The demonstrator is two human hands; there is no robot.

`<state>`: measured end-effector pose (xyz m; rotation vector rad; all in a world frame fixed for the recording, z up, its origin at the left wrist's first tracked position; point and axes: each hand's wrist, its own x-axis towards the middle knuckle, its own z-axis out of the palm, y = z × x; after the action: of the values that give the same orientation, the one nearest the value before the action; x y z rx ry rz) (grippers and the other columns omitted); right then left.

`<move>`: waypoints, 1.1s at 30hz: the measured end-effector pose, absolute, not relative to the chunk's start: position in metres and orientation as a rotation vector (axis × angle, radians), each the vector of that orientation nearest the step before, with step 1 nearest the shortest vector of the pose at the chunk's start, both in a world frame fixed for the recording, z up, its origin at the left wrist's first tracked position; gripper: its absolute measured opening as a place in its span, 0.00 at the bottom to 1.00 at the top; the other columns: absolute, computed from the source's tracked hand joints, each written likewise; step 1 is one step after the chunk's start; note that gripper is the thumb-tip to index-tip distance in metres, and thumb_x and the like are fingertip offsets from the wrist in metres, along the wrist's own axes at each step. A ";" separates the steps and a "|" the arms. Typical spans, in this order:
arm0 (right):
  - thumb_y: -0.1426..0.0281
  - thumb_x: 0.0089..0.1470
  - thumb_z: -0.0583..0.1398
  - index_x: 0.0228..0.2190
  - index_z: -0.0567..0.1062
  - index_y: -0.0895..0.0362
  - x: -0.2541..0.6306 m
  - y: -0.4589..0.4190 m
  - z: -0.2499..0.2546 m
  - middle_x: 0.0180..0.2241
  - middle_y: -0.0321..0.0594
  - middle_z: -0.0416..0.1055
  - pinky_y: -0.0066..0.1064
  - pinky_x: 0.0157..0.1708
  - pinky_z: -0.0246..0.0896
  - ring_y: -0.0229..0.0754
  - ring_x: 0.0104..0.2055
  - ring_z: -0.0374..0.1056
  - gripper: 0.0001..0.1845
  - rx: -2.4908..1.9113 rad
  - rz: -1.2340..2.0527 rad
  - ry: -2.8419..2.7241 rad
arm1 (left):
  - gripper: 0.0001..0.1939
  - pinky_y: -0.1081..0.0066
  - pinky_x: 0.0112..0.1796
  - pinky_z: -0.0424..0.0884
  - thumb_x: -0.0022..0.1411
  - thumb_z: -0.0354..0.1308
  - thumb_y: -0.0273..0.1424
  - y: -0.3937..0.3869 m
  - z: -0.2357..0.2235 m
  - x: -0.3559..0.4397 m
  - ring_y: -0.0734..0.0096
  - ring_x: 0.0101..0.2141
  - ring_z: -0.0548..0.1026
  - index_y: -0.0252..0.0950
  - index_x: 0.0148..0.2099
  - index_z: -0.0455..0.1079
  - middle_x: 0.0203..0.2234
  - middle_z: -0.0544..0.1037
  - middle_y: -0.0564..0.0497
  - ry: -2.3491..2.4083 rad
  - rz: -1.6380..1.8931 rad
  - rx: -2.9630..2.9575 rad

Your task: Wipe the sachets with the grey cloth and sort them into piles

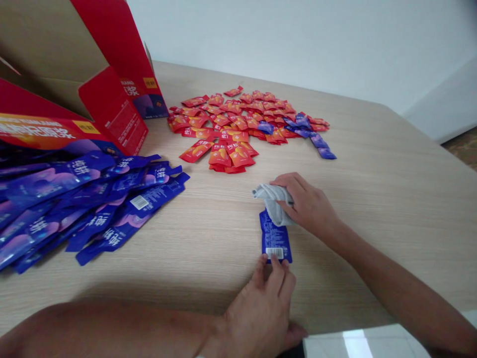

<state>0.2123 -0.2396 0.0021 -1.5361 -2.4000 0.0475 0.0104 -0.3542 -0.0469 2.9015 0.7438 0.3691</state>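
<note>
Blue packet (276, 242), flat on the table (391, 199), barcode end nearest me. My left hand (261, 308) rests fingertips on that end, fingers bent and slightly parted, gripping nothing I can make out. My right hand (307, 204) is closed on a grey cloth (274, 199), which covers the packet's far end. Bare tabletop separates the packet from the blue pile (122, 199) at left and the red sachets (238, 122) beyond; wider room lies rightward. Open box (119, 112), far left; near table edge, below the left hand.
</note>
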 end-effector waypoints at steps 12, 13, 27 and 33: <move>0.74 0.60 0.60 0.51 0.71 0.54 0.200 -0.272 -0.031 0.52 0.45 0.73 0.36 0.47 0.73 0.45 0.53 0.72 0.17 -1.558 0.309 -2.546 | 0.39 0.55 0.59 0.64 0.67 0.55 0.55 -0.355 -0.045 0.012 0.47 0.58 0.67 0.22 0.60 0.70 0.53 0.76 0.39 0.722 0.284 2.899; 0.73 0.61 0.59 0.51 0.70 0.54 0.202 -0.258 -0.032 0.52 0.45 0.72 0.36 0.46 0.73 0.46 0.52 0.72 0.16 -1.607 0.283 -2.531 | 0.39 0.55 0.59 0.64 0.68 0.54 0.54 -0.354 -0.045 0.012 0.47 0.59 0.67 0.21 0.61 0.69 0.55 0.75 0.39 0.717 0.275 2.896; 0.77 0.61 0.57 0.51 0.69 0.53 0.202 -0.317 -0.012 0.52 0.44 0.73 0.37 0.50 0.72 0.44 0.53 0.72 0.18 -1.407 0.410 -2.559 | 0.36 0.55 0.57 0.67 0.67 0.56 0.53 -0.356 -0.044 0.014 0.50 0.54 0.71 0.25 0.60 0.70 0.51 0.77 0.40 0.774 0.271 2.845; 0.73 0.62 0.59 0.51 0.70 0.54 0.203 -0.270 -0.031 0.52 0.45 0.72 0.37 0.47 0.72 0.45 0.52 0.72 0.16 -1.615 0.345 -2.526 | 0.37 0.53 0.59 0.64 0.68 0.53 0.53 -0.354 -0.044 0.014 0.47 0.58 0.67 0.22 0.60 0.70 0.54 0.75 0.38 0.711 0.249 2.895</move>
<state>0.2034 -0.2701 -0.0305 -1.6147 -2.5260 0.3454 0.0136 -0.3537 -0.0438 2.8951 0.7109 0.2486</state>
